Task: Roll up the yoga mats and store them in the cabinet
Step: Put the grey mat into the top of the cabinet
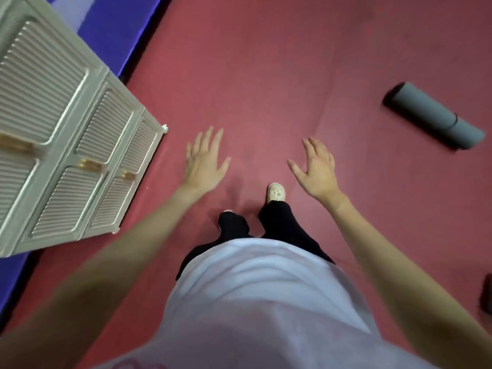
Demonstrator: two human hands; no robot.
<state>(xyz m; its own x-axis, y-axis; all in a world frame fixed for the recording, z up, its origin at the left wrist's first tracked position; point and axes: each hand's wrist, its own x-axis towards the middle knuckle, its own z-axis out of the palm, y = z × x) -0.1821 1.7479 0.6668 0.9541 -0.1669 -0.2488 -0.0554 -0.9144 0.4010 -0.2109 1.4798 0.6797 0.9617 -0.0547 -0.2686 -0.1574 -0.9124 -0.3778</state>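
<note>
Head view looks straight down at us standing on the red padded floor point(266, 75), both arms stretched forward. Our left hand point(205, 161) is spread flat, fingers straight and apart, with nothing in it; our right hand point(316, 171) is likewise wide open and empty, palm turned down. Neither touches anything, and we judge they are held out for balance or readiness while we walk, since one cream perforated clog point(276, 193) is stepped ahead of the other foot. The grey rolled yoga mat with a dark strap round it point(434, 117) lies on the floor well apart from us, off to our right, already rolled (so the rolling seems done for this one) and waiting to be carried. The white louvred-door cabinet with brass handles point(66, 145) stands to our left with its visible doors closed, near the left hand but not touched. A dark object at the right edge point(487, 294) is too cropped to identify. Fetching the mat looks like the next job.
</note>
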